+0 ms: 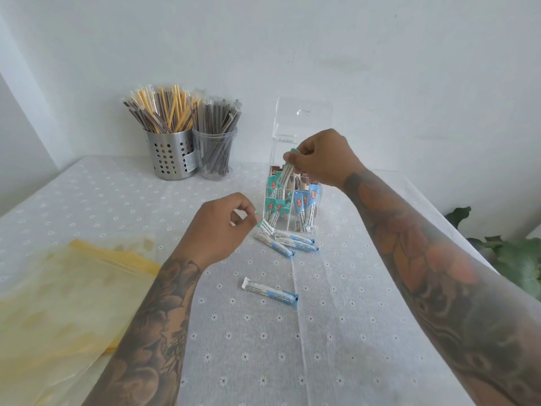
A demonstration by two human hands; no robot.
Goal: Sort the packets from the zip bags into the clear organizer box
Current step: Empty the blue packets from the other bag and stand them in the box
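The clear organizer box (295,121) stands on the table with its lid up; green-ended, blue-ended and brown packets fill its compartments. My right hand (320,159) pinches a green-ended packet (285,172) by its top, hanging it over the left compartment. My left hand (216,230) pinches another green-ended packet (265,225) just left of the box's front. Three blue-ended packets (288,243) lie in a loose pile in front of the box. One more blue-ended packet (269,290) lies alone nearer to me. Yellowish zip bags (64,294) lie flat at the left.
A perforated steel cup (169,156) and a clear cup (215,155), both full of wrapped straws, stand at the back left by the wall. Green plant leaves (509,253) show past the table's right edge. A white floral cloth (322,332) covers the table.
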